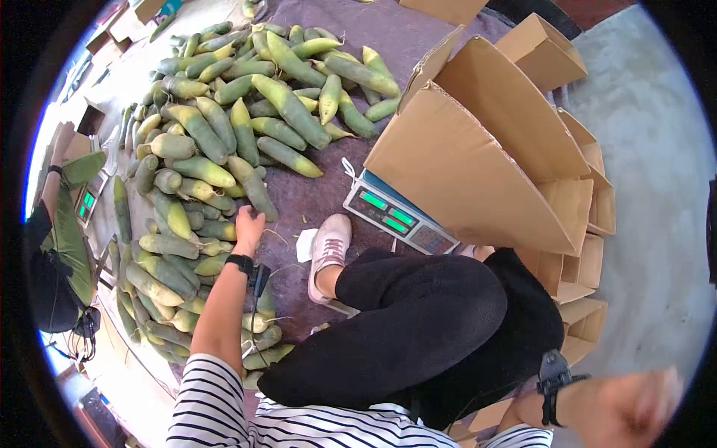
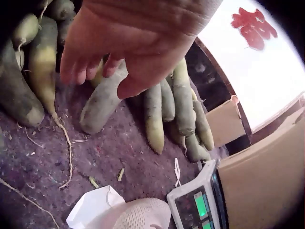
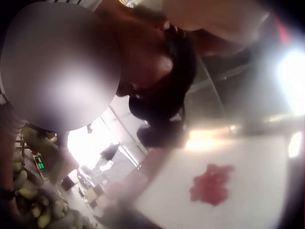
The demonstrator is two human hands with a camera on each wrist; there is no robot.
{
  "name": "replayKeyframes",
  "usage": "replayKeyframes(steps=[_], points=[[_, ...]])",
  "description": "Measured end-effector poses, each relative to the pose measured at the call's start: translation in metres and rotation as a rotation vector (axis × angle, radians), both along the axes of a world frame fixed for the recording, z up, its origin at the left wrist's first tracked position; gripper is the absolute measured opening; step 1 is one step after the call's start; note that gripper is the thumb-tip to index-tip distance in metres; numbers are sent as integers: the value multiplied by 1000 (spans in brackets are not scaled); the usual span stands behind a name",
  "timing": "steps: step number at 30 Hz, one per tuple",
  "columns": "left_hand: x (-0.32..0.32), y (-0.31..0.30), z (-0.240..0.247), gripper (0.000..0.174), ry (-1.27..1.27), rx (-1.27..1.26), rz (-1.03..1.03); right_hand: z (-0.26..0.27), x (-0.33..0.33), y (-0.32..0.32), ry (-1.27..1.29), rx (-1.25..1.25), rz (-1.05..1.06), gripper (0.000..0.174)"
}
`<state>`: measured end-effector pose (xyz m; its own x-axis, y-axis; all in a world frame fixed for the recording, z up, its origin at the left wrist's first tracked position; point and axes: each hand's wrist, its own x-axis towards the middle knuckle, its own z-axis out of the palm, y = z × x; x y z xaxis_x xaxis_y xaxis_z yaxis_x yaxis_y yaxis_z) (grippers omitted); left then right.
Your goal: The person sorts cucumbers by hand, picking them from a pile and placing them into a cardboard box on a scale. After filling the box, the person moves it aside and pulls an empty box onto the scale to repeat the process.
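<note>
The left hand (image 1: 250,228) is over the lower end of a green radish (image 1: 254,193) at the right edge of a large pile. In the left wrist view the fingers and thumb of the left hand (image 2: 131,40) hang spread above that radish (image 2: 102,105), not closed round it; contact is unclear. At the lower right of the head view the right hand (image 1: 642,403) is raised, blurred, away from the radishes. Its finger pose is unclear, and no held thing can be made out.
A scale (image 1: 399,216) with green digits bears a large open carton (image 1: 478,149). More cartons (image 1: 541,52) stand behind and to the right. A shoe (image 1: 331,250) and white paper (image 1: 305,245) lie between pile and scale. Another person (image 1: 67,224) is at the far left.
</note>
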<state>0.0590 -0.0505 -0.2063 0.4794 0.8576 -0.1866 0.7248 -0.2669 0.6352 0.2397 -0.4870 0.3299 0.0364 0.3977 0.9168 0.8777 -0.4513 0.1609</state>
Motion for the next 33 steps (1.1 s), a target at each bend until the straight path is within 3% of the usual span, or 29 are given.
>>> replayKeyframes(steps=[1, 3, 5, 6, 8, 11, 14, 18, 23, 26, 30, 33], points=[[4, 5, -12, 56, -27, -28, 50, -18, 17, -5, -253, -153, -464, 17], [18, 4, -6, 60, -8, -95, 126, -43, 36, 25, 819, 116, -219, 26], [32, 3, 7, 67, -43, -291, 231, -67, 73, 37, 1009, -191, -188, 32], [36, 5, 0, 67, -39, -294, 233, -78, 87, 32, 923, -442, -241, 37], [41, 12, -11, 62, -51, -452, 322, -95, 101, 34, 784, -686, -216, 37], [59, -5, 33, 54, -91, -475, 431, -112, 107, 34, 1005, -537, -208, 36], [47, 1, 6, 46, -165, -462, 342, -124, 117, 34, 995, -511, -289, 33], [45, -39, 79, 39, -294, -843, 325, -123, 126, 22, 988, -595, -322, 26], [20, -90, 160, 35, -492, -937, 47, -124, 130, 7, 955, -565, -256, 20], [30, -107, 224, 36, -495, -848, -50, -127, 131, 3, 913, -563, -187, 18], [70, -123, 336, 48, -608, -130, -342, -133, 126, -1, 885, -550, -186, 16], [114, -139, 410, 51, -559, 212, -551, -135, 122, -2, 852, -602, -198, 13]])
